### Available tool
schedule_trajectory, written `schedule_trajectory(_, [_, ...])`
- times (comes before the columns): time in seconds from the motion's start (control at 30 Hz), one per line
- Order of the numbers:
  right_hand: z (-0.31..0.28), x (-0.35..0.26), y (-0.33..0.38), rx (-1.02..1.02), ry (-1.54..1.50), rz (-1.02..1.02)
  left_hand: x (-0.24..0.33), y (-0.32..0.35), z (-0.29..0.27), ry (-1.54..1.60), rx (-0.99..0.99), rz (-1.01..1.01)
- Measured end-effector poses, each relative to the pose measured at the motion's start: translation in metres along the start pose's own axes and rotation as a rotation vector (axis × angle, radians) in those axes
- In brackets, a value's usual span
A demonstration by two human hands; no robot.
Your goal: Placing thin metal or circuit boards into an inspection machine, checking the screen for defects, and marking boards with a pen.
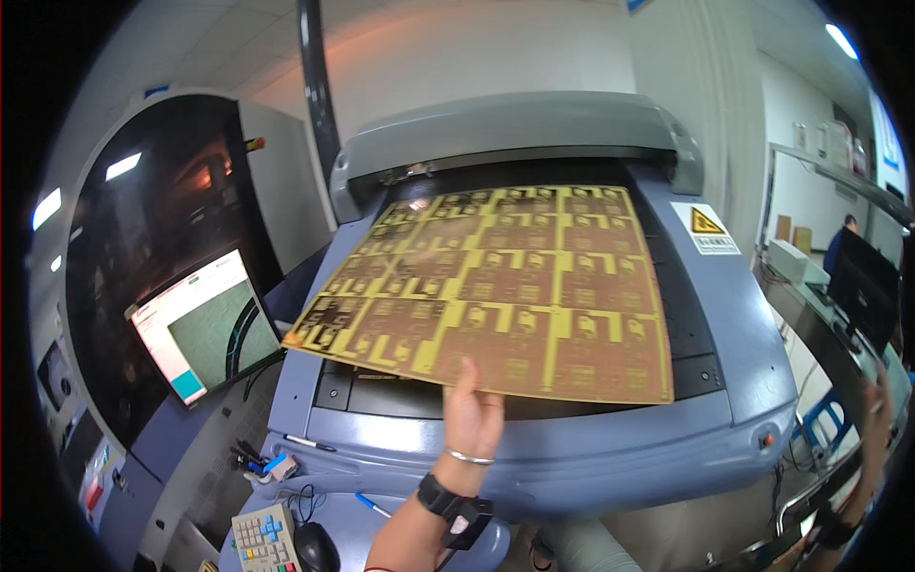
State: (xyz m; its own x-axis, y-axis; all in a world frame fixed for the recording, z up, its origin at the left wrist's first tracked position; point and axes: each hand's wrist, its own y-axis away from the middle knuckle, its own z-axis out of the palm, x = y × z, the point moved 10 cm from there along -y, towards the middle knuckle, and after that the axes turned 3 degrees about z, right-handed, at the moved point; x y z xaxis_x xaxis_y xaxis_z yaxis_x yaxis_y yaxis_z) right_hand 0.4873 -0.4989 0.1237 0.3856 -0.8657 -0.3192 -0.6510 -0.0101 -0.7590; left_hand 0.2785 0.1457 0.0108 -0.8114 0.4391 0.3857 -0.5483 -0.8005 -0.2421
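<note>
At 12 o'clock, blue-grey machine (534,286) with dark bed. Over bed, yellow-brown circuit panel (496,286), near edge pinched by left hand (471,417). At 3 o'clock, right hand (875,405), fingers loosely spread, grasping nothing visible.

L hand (472,412): bare, no glove, no sleeve on forearm. Thin silver bangle (471,459) round wrist, just below hand. Further down the arm a black watch (440,500) w/ black strap; a black boxy clip-on unit (470,521) sits beside it on the strap, reddish spot on its face. Thin red edge at lower frame by the forearm, too small to tell what.

R hand (877,412): at far R rim, blurred and bent by lens, bare, no sleeve. Black band (837,527) round its wrist, looks like same kind of strap; detail not readable.
</note>
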Motion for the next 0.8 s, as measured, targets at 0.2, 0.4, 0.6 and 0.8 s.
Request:
schedule_trajectory(0.2, [0.198, -0.242, 0.035, -0.801, -1.051, 0.169, -0.026, -0.007, -0.018, 0.034, 0.085, -0.033])
schedule_trajectory(0.4, [0.319, -0.323, 0.014, -1.090, -1.411, 0.420, -0.069, -0.026, -0.018, 0.137, 0.127, -0.136])
schedule_trajectory(0.6, [0.405, -0.285, -0.067, -0.807, -1.124, 0.155, -0.087, -0.023, 0.004, -0.129, -0.231, -0.540])
schedule_trajectory(0.8, [0.438, -0.264, -0.100, -0.689, -0.989, 0.056, 0.044, -0.054, -0.013, -1.523, -0.461, 0.302])
